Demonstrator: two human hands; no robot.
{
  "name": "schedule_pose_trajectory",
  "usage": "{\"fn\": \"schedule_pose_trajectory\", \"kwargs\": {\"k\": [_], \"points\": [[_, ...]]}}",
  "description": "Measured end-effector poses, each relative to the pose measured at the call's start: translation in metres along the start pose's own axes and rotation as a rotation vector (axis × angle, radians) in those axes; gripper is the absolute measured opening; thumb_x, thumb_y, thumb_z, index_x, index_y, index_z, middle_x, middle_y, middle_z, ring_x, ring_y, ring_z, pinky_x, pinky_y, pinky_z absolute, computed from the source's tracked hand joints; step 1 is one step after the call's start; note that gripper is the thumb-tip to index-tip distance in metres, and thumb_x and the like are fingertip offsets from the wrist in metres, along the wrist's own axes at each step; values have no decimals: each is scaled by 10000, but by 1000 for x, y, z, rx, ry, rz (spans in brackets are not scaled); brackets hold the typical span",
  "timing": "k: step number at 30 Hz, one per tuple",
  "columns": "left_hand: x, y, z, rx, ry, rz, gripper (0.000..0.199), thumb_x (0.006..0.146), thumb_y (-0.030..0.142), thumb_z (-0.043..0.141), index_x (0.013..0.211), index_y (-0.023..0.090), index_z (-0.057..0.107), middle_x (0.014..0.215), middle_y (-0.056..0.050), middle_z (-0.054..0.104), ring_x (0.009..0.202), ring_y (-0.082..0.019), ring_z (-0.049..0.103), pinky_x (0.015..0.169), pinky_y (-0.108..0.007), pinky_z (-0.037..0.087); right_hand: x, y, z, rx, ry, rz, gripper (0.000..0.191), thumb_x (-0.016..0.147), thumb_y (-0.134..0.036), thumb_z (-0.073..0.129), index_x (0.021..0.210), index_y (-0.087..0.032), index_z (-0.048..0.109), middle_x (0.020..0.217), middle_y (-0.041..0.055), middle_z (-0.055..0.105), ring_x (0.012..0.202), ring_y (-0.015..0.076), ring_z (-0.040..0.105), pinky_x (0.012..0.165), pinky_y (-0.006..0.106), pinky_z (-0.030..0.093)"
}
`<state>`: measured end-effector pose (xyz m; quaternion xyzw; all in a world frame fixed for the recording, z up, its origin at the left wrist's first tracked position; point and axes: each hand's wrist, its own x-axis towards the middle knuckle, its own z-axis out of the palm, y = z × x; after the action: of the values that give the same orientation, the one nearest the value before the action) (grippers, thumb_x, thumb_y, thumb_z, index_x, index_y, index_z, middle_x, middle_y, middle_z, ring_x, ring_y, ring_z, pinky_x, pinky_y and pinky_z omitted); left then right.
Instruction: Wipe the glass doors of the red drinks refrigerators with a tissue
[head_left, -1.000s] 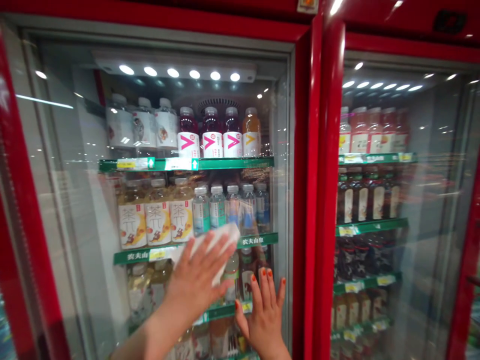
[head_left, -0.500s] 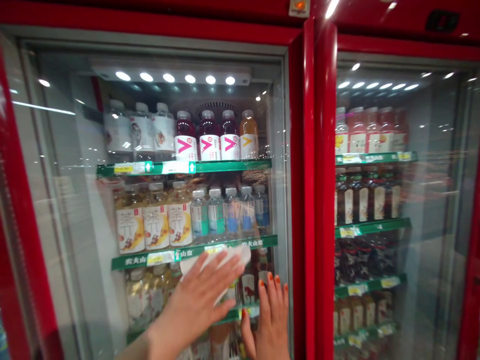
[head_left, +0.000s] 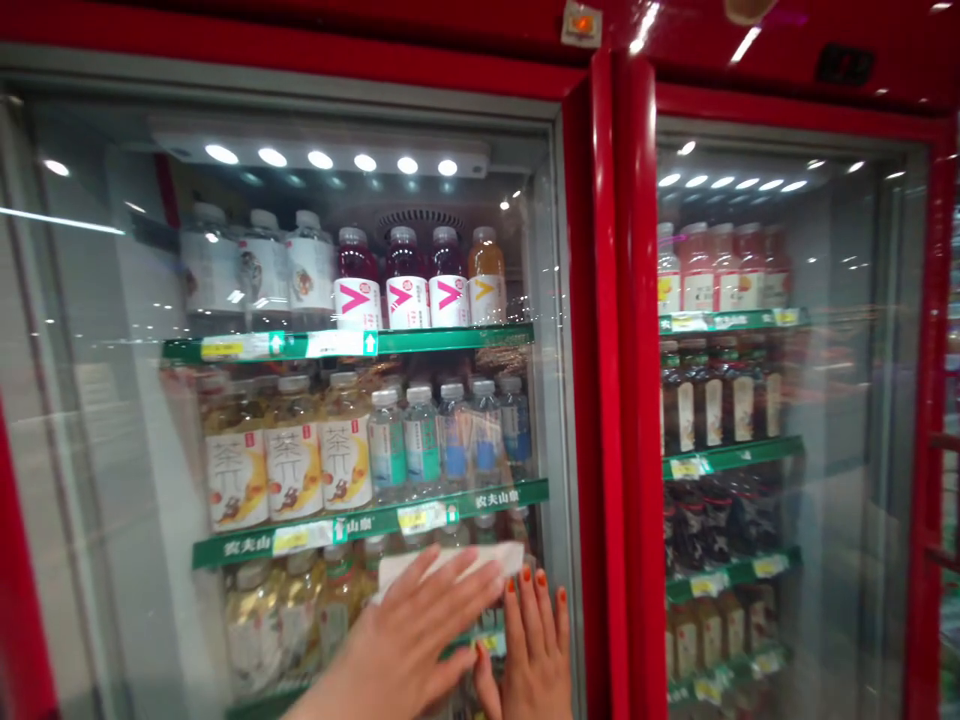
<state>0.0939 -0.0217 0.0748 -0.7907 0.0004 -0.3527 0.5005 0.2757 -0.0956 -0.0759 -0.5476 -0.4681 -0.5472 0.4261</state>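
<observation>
Lower on the glass door [head_left: 127, 400] than before, the white cloth [head_left: 396, 570] lies under the left hand [head_left: 416, 635], flat with fingers extended. Just beside it, the right hand [head_left: 531, 665] is open against the glass, fingers slightly spread; bottles [head_left: 408, 290] stand behind.

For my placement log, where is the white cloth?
Head view, low centre: the white cloth is under the left hand, against the glass door, beside the right hand.

Bottles [head_left: 347, 450] shelved in rows behind glass door [head_left: 90, 400]; second cooler [head_left: 637, 400] set right; lamps [head_left: 320, 160] mounted above top shelf [head_left: 420, 341].
</observation>
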Motion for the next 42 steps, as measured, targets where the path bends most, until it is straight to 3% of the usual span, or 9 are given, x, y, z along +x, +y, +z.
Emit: {"fn": "schedule_pose_trajectory", "kwargs": {"k": [3, 7, 10, 14, 20, 27, 34, 38, 42], "points": [[-44, -25, -10, 16, 35, -236, 706, 1000, 523, 491, 1699, 489, 394, 1790, 194, 337, 1747, -201, 117, 1474, -418, 17, -4, 0, 6, -9, 37, -1, 913, 913, -224, 581, 1759, -82, 268, 1814, 144, 298, 1721, 312, 236, 1443, 566, 166], [-8, -90, -28, -27, 67, -775, 753, 1092, 456, 383, 1779, 433, 76, 1873, 118, 25, 1746, -361, 52, 1430, -647, -20, -3, 0, 9, -12, 52, 10, 925, 896, -207, 577, 1760, -91, 268, 1800, 119, 308, 1720, 302, 242, 1441, 587, 166], [19, -68, -19, 5, 65, -611, 818, 1090, 536, 466, 1793, 317, 108, 1880, 46, 62, 1757, -293, -7, 1445, -575, -26, 2, 1, 5, -16, 47, -10, 916, 913, -185, 576, 1760, -76, 244, 1812, 112, 264, 1728, 279, 222, 1447, 552, 152], [-32, -2, 1, -5, 25, -226, 860, 1008, 717, 541, 1755, 365, 301, 1842, 110, 219, 1756, -225, 55, 1466, -494, -23, 10, 2, -2, -3, 38, -28, 890, 947, -183, 570, 1761, -61, 230, 1836, 112, 222, 1736, 266, 196, 1452, 503, 137], [-56, -21, -8, 34, 4, -733, 857, 1041, 426, 529, 1789, 358, 117, 1869, 23, 98, 1752, -320, 34, 1423, -659, -8, 7, 1, -5, 7, -11, -13, 891, 966, -203, 565, 1769, -77, 201, 1857, 106, 182, 1743, 276, 167, 1450, 520, 114], [-55, 19, 2, -22, -8, -332, 745, 1050, 644, 513, 1736, 419, 330, 1827, 115, 241, 1756, -208, 41, 1447, -551, -83, -2, 2, -2, 20, -39, 12, 876, 973, -238, 593, 1765, -103, 243, 1847, 148, 249, 1731, 325, 218, 1428, 591, 197], [-98, -40, -26, -87, 34, -1055, 897, 1058, 440, 558, 1785, 386, 36, 1884, -7, -50, 1714, -503, -38, 1347, -823, -15, 7, -9, -17, 14, -95, 69, 930, 965, -266, 592, 1780, -122, 168, 1851, 185, 237, 1731, 354, 219, 1374, 664, 283], [-73, 15, -11, -227, -76, -839, 885, 1059, 358, 598, 1776, 431, 84, 1881, -4, 110, 1746, -364, -1, 1399, -718, 8, 34, -35, -26, 21, -168, 83, 971, 935, -394, 711, 1781, -306, 243, 1873, 133, 181, 1726, 458, 162, 1338, 799, 192], [-123, 46, -19, -296, -189, -783, 895, 1051, 349, 603, 1764, 484, 80, 1879, 15, 133, 1741, -398, -19, 1354, -797, -40, 64, -53, -7, -18, -198, -26, 937, 927, -585, 732, 1750, -422, 314, 1839, 66, 306, 1737, 472, 33, 1332, 824, 95]]}}
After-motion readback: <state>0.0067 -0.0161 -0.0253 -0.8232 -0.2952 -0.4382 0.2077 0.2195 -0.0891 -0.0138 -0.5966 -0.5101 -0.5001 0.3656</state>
